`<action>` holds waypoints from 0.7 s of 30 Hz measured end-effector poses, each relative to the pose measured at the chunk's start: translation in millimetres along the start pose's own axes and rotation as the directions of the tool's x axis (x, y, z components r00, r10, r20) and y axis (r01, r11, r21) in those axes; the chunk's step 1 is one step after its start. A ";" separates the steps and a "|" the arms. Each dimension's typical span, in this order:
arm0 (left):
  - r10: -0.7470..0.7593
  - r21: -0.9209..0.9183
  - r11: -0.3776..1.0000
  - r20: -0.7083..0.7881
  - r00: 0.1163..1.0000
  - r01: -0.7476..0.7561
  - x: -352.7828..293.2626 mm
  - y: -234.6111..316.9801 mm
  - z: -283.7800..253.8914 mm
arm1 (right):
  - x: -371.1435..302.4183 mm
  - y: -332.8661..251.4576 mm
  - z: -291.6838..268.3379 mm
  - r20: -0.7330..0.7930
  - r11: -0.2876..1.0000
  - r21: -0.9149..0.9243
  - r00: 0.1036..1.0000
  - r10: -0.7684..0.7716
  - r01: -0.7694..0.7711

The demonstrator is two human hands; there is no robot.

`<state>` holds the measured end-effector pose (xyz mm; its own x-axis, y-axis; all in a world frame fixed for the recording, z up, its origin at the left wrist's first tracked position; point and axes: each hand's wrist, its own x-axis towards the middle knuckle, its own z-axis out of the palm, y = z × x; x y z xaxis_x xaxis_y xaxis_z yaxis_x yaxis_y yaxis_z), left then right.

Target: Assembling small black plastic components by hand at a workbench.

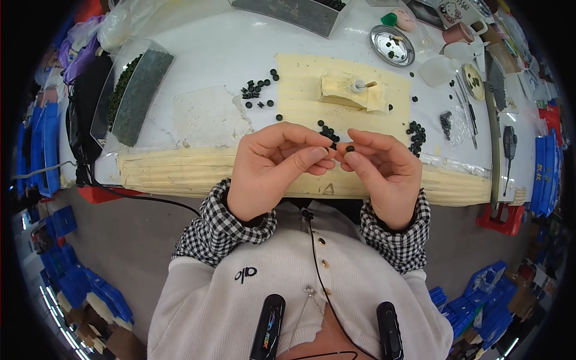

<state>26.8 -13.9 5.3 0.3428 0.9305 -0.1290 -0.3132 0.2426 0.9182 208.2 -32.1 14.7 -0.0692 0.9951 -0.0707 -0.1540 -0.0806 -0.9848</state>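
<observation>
Both hands meet over the near edge of the table, fingertips almost touching. Between the thumb and index finger of my right hand (393, 174) is a small round dark part (350, 149). My left hand (264, 165) is closed in a pinch too; a dark speck shows at its fingertips, but its kind is hidden. Just beyond the fingers lies a small cluster of dark round parts (326, 131). More of the same sit in a loose group (253, 89) at the left and in a pile (415, 137) to the right of my right hand.
A taped block with an upright peg (359, 86) stands on yellow paper (294, 96). At left is a clear bin (147, 99) of dark green pieces; another bin (288, 15) is at the back. A round metal dish (384, 54), tweezers (465, 99) and a cup (457, 33) are at right.
</observation>
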 end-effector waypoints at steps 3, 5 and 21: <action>-0.091 -0.108 0.990 0.012 0.996 0.092 2.5 -0.2 -1.2 | 1.0 1.7 -1.0 -0.006 0.999 0.034 1.000 0.004 -0.004; -0.074 -0.174 0.982 0.032 0.997 0.079 2.9 -1.5 -2.3 | 2.3 5.3 -2.5 0.006 0.998 0.055 1.000 -0.006 0.006; -0.019 -0.392 0.919 0.065 0.998 0.043 7.0 -10.3 2.8 | 8.6 3.9 -11.5 0.082 0.943 0.298 0.988 0.131 -0.149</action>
<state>34.8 -10.7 -3.9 0.4060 0.9057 -0.1218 -0.6201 0.3709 0.6913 218.4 -23.1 8.5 -0.1697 0.9679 -0.1853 -0.4282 -0.2418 -0.8707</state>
